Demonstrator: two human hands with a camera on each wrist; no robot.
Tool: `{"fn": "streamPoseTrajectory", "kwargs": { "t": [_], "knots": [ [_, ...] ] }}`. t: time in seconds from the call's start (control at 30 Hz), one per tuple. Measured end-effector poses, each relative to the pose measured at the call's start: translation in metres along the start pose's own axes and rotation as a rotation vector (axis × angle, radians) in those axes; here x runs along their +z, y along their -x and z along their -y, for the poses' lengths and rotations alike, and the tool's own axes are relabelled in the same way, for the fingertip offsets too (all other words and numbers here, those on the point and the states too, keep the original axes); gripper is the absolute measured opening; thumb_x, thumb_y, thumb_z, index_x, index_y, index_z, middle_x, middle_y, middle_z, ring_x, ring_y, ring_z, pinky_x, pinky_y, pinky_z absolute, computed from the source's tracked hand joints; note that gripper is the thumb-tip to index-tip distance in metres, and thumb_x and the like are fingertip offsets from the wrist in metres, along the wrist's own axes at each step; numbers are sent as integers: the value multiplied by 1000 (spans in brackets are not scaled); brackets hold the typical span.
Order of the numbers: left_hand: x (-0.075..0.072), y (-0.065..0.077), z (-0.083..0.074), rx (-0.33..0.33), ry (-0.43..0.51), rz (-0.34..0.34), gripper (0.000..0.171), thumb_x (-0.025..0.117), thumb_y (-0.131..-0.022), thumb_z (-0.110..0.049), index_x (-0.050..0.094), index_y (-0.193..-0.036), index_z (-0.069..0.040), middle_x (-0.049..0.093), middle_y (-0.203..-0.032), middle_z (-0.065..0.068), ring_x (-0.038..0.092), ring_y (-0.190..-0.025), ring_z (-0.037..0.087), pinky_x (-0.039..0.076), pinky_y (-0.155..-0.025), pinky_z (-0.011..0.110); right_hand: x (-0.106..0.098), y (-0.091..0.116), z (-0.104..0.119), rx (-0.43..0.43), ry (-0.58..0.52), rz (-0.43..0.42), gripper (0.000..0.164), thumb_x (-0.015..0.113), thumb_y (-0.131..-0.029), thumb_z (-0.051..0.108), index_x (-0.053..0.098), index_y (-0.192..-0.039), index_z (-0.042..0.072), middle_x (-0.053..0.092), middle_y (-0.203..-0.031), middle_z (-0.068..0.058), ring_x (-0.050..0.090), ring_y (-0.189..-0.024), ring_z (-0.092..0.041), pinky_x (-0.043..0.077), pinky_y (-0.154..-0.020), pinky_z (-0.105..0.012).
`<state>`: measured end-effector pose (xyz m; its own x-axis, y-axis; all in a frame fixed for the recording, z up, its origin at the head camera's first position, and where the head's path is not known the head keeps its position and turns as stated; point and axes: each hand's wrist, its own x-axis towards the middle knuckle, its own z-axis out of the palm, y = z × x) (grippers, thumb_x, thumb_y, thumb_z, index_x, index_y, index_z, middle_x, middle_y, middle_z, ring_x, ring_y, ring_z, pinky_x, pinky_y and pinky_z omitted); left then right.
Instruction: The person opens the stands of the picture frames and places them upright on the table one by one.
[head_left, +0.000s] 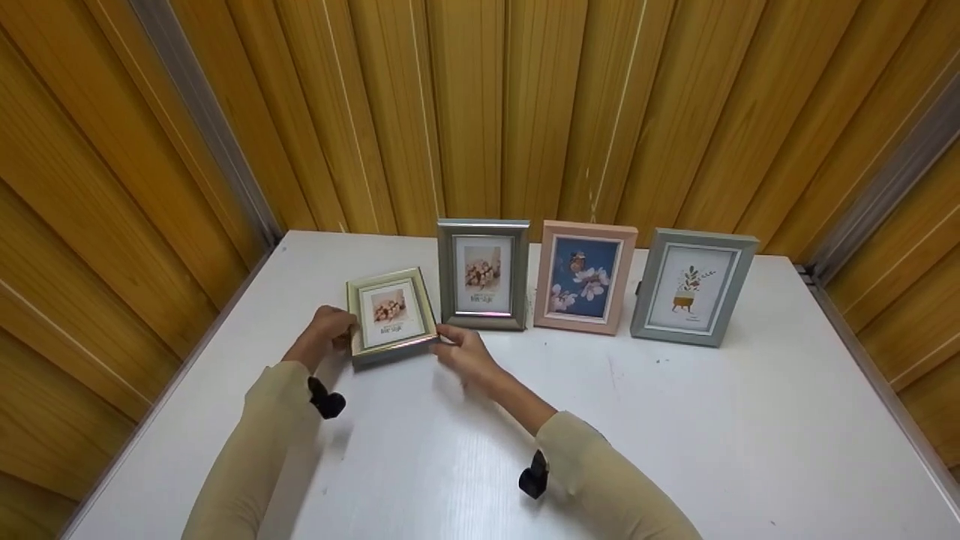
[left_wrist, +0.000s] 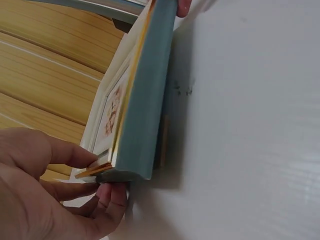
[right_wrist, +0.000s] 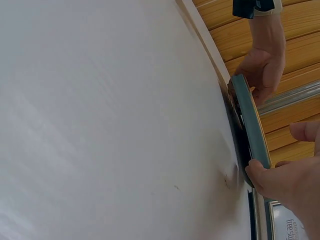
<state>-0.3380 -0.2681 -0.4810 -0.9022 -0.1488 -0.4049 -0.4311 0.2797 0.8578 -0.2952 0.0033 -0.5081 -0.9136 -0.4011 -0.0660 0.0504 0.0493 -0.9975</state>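
A gold-edged picture frame [head_left: 392, 315] with a print of pink flowers tilts back at the left of the white table, its lower edge facing me. At its left side my left hand [head_left: 330, 330] grips it; in the left wrist view the thumb [left_wrist: 75, 154] lies on the front and the other fingers curl beneath. My right hand [head_left: 469, 356] holds the lower right corner. From the right wrist view, a fingertip [right_wrist: 257, 172] presses the grey-blue lower side [right_wrist: 252, 120] of the frame, while another finger stands off it.
Three picture frames stand in a row to the right: a grey-brown one [head_left: 447, 277], a pink one [head_left: 628, 277] and a grey-green one [head_left: 735, 289]. The grey-brown one is close beside the held frame. Wood-look panels [head_left: 465, 112] wall in the white table [head_left: 795, 420].
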Motion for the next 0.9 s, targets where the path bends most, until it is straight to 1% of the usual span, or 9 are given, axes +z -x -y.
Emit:
{"fn": "streamPoseTrajectory", "kwargs": {
  "t": [0.1,0.17,0.2,0.3,0.37,0.47,0.57,0.8,0.9],
  "knots": [
    [-7,8,-1,-33,13,26,29,54,-89,2,46,-64,-12,44,-58,-6,43,-56,9,45,-57,25,1,1,2,19,-47,-31,57,58,-95,8,43,-146,-14,46,-152,-31,55,-135,-41,50,-109,-44],
    [-11,14,-2,-39,25,39,9,58,-92,-2,57,-83,-3,52,-69,-4,53,-65,9,53,-69,26,2,2,5,26,-48,-79,55,60,-94,6,47,-144,-13,52,-148,-30,60,-130,-39,54,-105,-41],
    [-12,17,-2,-38,36,46,6,59,-93,-3,59,-96,1,55,-74,-3,56,-68,9,56,-75,28,3,3,6,29,-49,-105,54,61,-94,6,48,-143,-12,55,-145,-29,62,-127,-39,56,-102,-39],
    [-17,26,-2,-28,58,78,46,61,-94,-6,48,-136,11,59,-93,1,62,-81,10,58,-92,32,6,4,11,45,-66,-179,49,63,-95,4,52,-141,-10,61,-137,-27,67,-119,-36,59,-96,-37],
    [-19,33,-2,-21,64,103,64,61,-95,-8,35,-149,12,59,-104,3,63,-88,10,55,-101,36,7,5,13,52,-84,-215,48,66,-95,3,54,-139,-10,63,-133,-26,70,-112,-30,59,-94,-37],
    [-20,44,-1,-11,76,136,74,63,-95,-9,25,-154,12,58,-114,6,64,-93,12,52,-107,39,4,7,14,52,-81,-245,47,69,-94,4,56,-137,-11,66,-127,-26,72,-96,-18,61,-91,-36],
    [-18,57,0,4,102,162,76,65,-93,-8,21,-153,10,57,-113,8,64,-93,13,52,-106,40,0,11,13,48,-69,-243,50,71,-93,4,56,-137,-11,70,-120,-25,71,-85,-11,62,-88,-34],
    [-16,77,0,58,149,239,65,70,-90,-5,30,-140,4,60,-105,7,64,-92,16,56,-101,40,-9,21,12,26,6,-180,58,77,-89,8,55,-141,-7,72,-107,-19,71,-77,-9,62,-87,-40],
    [-16,83,-2,85,152,263,62,72,-88,-3,34,-138,3,60,-111,8,65,-95,16,56,-101,41,-12,24,14,8,61,-157,58,78,-88,11,57,-140,-5,72,-104,-16,68,-79,-6,62,-83,-33]
  ]
}}
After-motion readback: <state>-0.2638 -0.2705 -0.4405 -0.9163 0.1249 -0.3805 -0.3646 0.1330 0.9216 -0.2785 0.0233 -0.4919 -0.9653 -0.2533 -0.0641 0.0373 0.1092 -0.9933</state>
